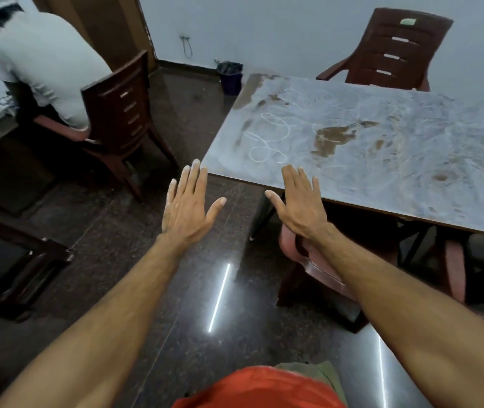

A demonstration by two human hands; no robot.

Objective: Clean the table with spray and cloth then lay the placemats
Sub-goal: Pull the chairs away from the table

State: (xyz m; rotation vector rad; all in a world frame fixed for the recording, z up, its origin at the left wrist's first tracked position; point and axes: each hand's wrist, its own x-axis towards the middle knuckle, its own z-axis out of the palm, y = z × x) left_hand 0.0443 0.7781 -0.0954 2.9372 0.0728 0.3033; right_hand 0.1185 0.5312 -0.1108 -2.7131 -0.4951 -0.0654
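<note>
The table (382,160) fills the right half of the view; its top is coated in whitish powder with chalk-like scribbles and brown patches. My left hand (189,206) is stretched out flat, palm down, over the floor just left of the table's near corner, holding nothing. My right hand (299,198) is also flat with spread fingers, its fingertips over the table's near edge. Whitish dust shows on the left fingertips. No spray bottle, cloth or placemat is in view.
A brown plastic chair (394,51) stands behind the table, and another chair (302,260) is tucked under its near side. At the left a person in white sits on a dark chair (122,113) at a desk. A dark bin (230,76) stands by the wall.
</note>
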